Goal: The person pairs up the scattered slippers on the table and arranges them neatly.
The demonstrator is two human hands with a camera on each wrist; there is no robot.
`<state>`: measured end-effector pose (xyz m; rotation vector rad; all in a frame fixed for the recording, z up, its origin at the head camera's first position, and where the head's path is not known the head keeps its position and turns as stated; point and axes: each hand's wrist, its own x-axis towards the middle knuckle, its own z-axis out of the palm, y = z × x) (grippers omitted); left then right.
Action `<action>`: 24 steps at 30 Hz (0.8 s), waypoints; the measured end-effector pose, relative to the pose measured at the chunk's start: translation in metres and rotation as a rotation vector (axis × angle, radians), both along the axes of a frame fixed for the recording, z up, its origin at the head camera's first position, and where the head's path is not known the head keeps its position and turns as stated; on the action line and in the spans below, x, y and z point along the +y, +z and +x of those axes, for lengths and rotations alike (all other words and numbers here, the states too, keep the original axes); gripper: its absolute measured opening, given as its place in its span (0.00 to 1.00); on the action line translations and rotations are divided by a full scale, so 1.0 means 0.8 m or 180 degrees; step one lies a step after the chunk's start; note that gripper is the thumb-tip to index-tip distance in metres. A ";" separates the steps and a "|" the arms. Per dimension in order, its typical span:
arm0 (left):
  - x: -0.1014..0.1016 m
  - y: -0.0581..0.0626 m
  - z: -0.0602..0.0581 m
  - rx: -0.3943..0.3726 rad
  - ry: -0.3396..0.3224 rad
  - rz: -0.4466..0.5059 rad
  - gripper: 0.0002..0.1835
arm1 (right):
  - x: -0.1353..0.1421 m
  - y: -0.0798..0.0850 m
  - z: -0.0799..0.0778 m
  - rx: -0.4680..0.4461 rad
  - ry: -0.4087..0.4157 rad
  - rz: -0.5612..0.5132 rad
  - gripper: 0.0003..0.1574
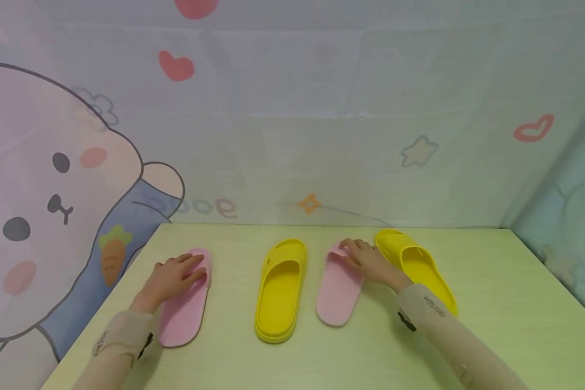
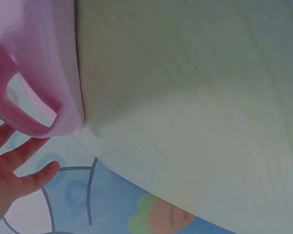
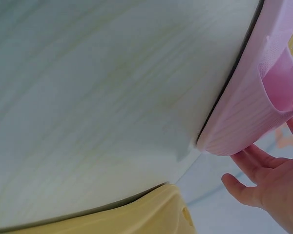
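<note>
My left hand (image 1: 173,279) lies over the front of a pink slipper (image 1: 182,319) at the left of the table. In the left wrist view its fingers (image 2: 24,151) are spread, with the tips by the strap of that slipper (image 2: 49,97). My right hand (image 1: 370,264) reaches over the toe end of a second pink slipper (image 1: 336,303). In the right wrist view, fingertips (image 3: 249,161) touch this slipper's strap (image 3: 244,122). Between the pink slippers lies a yellow slipper (image 1: 278,303). Another yellow slipper (image 1: 426,271) sits right of my right hand, partly behind the wrist.
The pale wood-look table (image 1: 497,303) extends beyond the slippers on the right. A printed cloth (image 1: 292,108) with hearts, stars and a large cartoon animal hangs behind the table's far edge and along its left side.
</note>
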<state>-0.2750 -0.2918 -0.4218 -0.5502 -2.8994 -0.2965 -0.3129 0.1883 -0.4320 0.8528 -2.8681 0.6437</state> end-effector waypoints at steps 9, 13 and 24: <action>0.015 0.007 0.009 0.0084 -0.0126 -0.0064 0.24 | -0.003 0.007 0.013 -0.0077 0.0028 -0.0042 0.17; 0.018 0.007 0.010 0.0083 -0.0153 -0.0080 0.25 | -0.009 0.015 0.020 -0.0072 0.0034 -0.0069 0.17; 0.017 0.002 0.016 0.0051 -0.0143 -0.0060 0.24 | -0.037 0.041 0.044 0.0233 0.0283 -0.0219 0.17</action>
